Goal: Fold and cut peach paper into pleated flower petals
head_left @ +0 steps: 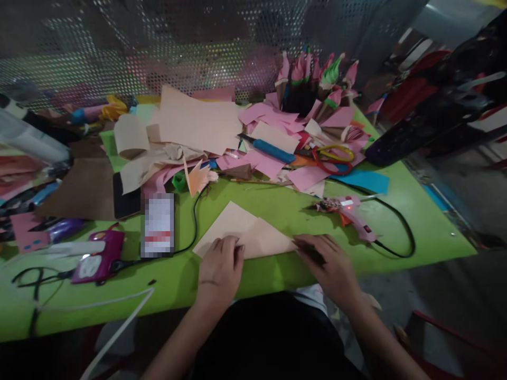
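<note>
A beige sheet of paper [253, 232], folded over with two overlapping points, lies on the green table in front of me. My left hand [222, 264] bears down on its lower left part with curled fingers, the thumb close against the index finger. At the sheet's right tip, my right hand [327, 261] pinches the corner between thumb and fingers. Right of the paper lies a pink glue gun [350, 211] with a small red light on and dark residue around its nozzle.
A phone [158, 224] and a magenta plug box [99, 256] with cables lie to the left. Behind are beige sheets [202, 121], pink scraps [273, 116], a blue-handled cutter [273, 150], scissors [335, 158] and paper-topped cones [304, 71]. The green table [431, 227] ends near my body.
</note>
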{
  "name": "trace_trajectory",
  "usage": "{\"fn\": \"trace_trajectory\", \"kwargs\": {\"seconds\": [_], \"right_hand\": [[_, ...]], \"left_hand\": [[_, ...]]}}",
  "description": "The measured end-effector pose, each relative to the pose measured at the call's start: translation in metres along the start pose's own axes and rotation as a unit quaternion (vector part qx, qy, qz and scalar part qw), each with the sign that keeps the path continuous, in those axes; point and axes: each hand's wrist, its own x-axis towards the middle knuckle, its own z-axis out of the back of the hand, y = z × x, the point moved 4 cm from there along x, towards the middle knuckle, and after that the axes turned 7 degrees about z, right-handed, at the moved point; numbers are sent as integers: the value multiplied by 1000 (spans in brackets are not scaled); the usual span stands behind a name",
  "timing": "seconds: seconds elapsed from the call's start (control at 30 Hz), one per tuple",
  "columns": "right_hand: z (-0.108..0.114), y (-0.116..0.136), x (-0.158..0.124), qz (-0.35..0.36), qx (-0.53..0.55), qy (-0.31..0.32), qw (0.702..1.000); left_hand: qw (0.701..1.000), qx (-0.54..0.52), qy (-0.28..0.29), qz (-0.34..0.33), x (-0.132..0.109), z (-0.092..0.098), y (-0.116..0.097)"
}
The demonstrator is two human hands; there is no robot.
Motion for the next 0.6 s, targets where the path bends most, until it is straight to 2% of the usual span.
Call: {"fn": "trace_trajectory", "kwargs": {"seconds": [0.17, 0.27, 0.5, 0.6], "right_hand": [[2, -1, -7, -6, -12, -24, 1000], [4, 1, -12, 20, -22, -40, 999], [4, 4, -13, 40, -34, -29, 998], [6, 7, -12, 54, -43, -46, 997]], "left_hand": [[1000, 13, -5, -13, 3, 0, 1], [1000, 11, -17, -12, 3, 2, 1], [1000, -1, -27, -10, -2, 6, 0], [1000, -5, -22, -12, -2, 7, -1]]}}
